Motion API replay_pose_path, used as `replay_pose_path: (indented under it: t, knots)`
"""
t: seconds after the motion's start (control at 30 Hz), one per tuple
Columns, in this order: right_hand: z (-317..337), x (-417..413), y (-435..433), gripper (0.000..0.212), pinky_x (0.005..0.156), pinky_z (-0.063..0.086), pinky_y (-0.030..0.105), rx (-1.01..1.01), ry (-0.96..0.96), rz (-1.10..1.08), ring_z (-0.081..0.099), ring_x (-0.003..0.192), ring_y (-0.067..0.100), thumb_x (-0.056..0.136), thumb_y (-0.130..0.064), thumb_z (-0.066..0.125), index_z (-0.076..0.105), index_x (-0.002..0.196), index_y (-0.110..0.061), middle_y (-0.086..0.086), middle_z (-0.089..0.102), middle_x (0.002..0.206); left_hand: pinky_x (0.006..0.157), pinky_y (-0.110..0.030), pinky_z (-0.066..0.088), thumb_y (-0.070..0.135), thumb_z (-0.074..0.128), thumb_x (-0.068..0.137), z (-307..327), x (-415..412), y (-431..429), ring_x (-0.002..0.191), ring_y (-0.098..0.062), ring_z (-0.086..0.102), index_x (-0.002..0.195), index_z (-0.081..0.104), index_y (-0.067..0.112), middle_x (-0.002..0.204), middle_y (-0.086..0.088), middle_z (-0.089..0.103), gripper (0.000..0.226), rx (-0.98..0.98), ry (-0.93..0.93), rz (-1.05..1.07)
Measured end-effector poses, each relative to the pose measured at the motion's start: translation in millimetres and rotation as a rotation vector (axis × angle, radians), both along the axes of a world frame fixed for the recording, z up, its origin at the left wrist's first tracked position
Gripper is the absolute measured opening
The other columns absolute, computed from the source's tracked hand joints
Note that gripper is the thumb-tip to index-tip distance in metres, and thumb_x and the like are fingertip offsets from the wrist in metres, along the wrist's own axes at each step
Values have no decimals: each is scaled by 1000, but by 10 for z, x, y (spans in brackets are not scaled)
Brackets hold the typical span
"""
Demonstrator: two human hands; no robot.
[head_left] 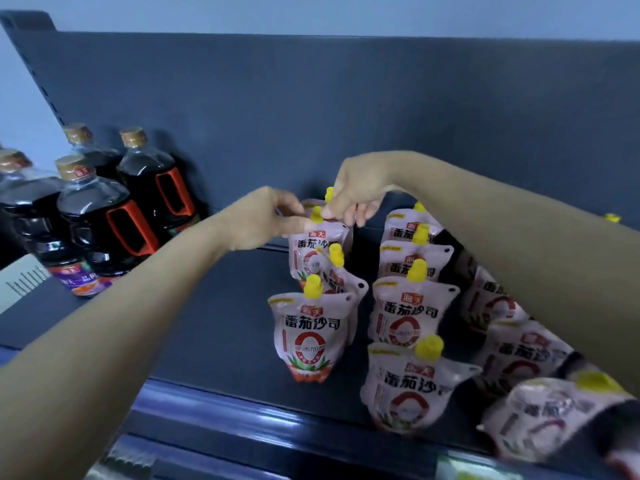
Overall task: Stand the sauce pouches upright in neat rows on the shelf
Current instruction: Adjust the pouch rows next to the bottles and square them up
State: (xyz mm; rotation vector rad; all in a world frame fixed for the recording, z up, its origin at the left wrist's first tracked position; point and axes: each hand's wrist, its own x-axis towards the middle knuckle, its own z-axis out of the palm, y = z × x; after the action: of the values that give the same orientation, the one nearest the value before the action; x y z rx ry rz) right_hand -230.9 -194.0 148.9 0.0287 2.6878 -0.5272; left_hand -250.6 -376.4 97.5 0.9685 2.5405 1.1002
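Both hands work at the back of the left row, at about 12 o'clock from the front white soft plastic sauce pouch with a yellow cap [308,332]. The right hand [353,195] pinches narrowly the top of the rear pouch [320,244]; the left hand [266,220] touches its left upper edge, fingers nearly closed. The third pouch [337,271] between leans to 2 o'clock, so a push may tip it. On the dark shelf [207,306], the dark sauce bottles [97,230] at 9 o'clock stand well apart.

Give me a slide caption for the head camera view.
Both hands steady a back-row sauce pouch on the shelf.
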Motion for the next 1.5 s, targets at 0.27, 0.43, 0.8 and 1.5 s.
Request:
replay_pose_path:
  t: [0.27, 0.43, 0.8, 1.5]
  knots:
    - [-260, 400, -396, 22, 56, 53, 22, 178, -129, -43, 65, 65, 15, 84, -20, 69, 64, 97, -4, 9, 64, 92, 73, -30, 42, 13, 73, 78, -275, 423, -248, 72, -13, 48, 82, 65, -7, 73, -10, 57, 23, -277, -149, -322]
    - [-364, 511, -548, 31, 45, 35, 21, 345, -2, -50, 45, 48, 18, 85, -14, 65, 46, 60, -10, 5, 42, 55, 67, -27, 33, 12, 69, 81, -370, 507, -326, 69, -14, 36, 70, 62, -7, 71, -4, 38, 23, -281, 5, -284]
    - [-345, 533, -852, 38, 70, 47, 27, 321, 17, -22, 62, 77, 24, 83, -21, 65, 64, 120, -13, 0, 55, 65, 67, -24, 38, 17, 68, 82, -413, 642, -556, 67, -11, 40, 84, 71, 0, 69, 1, 46, 17, -250, 35, -351]
    - [17, 554, -512, 30, 82, 54, 31, 107, 113, -146, 69, 98, 28, 89, -1, 52, 64, 117, 0, 18, 69, 111, 76, -26, 50, 13, 75, 75, -327, 250, -415, 71, -8, 59, 83, 67, 13, 83, -2, 66, 11, -102, 27, -115]
